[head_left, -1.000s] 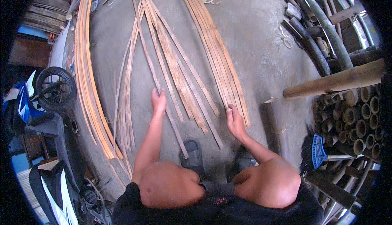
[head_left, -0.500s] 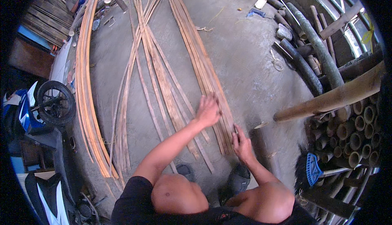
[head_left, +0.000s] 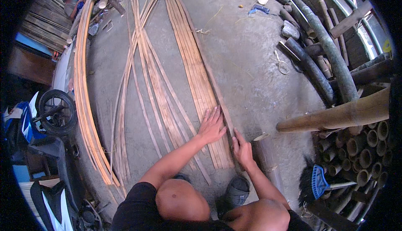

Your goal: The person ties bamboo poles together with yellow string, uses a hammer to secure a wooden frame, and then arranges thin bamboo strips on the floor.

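A row of long flat bamboo strips (head_left: 190, 69) lies side by side on the concrete floor, running away from me. My left hand (head_left: 212, 125) rests flat across their near part, fingers spread. Along the right side of the row stands one darker bamboo strip (head_left: 212, 80), turned partly on its edge. My right hand (head_left: 243, 150) is closed around the near end of that strip, its index finger pointing along it; the lower fingers are partly hidden. To the left, looser strips (head_left: 157, 80) cross each other on the floor.
Orange-edged strips (head_left: 81, 80) lie farther left, near a motorcycle wheel (head_left: 56, 112). On the right are a short bamboo length (head_left: 268, 155), a thick pole (head_left: 335, 112), a blue broom (head_left: 319, 182) and stacked bamboo tubes (head_left: 363, 147). A person (head_left: 72, 5) sits at far left.
The strips in the row now lie flatter and more evenly spread. My left hand has opened flat on them. My right hand has shifted slightly left, and the dark edge strip stands out separately.
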A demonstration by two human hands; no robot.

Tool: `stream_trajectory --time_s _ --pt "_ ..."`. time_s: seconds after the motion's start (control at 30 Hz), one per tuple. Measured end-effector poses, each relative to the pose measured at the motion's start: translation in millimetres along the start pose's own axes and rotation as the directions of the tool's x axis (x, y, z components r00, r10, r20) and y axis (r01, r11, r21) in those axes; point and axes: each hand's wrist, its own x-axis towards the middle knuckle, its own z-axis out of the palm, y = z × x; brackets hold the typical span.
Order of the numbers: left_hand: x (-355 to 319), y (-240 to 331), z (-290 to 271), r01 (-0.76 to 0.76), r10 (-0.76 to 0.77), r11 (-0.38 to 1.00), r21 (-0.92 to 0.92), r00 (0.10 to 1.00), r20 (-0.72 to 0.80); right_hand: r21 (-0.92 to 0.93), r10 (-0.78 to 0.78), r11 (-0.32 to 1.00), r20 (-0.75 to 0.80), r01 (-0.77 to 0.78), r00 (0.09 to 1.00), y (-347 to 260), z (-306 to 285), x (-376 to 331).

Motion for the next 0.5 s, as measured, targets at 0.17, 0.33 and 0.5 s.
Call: stream_trajectory --time_s 0.17,0.33,0.5 --pt "-4 4 -5 0.049 -0.05 0.998 -0.036 0.999 -0.018 0.015 0.059 0.998 0.059 -0.06 0.997 -18 -5 17" --pt "-6 6 -7 0.073 -0.074 0.997 -0.025 0.996 -0.052 -0.071 0.003 0.997 0.066 0.001 0.998 -17 0 27" --pt "-13 -16 -12 0.12 -0.151 0.973 -0.198 0.977 -0.148 -0.185 -0.007 0.983 0.083 0.022 0.997 -20 4 29"
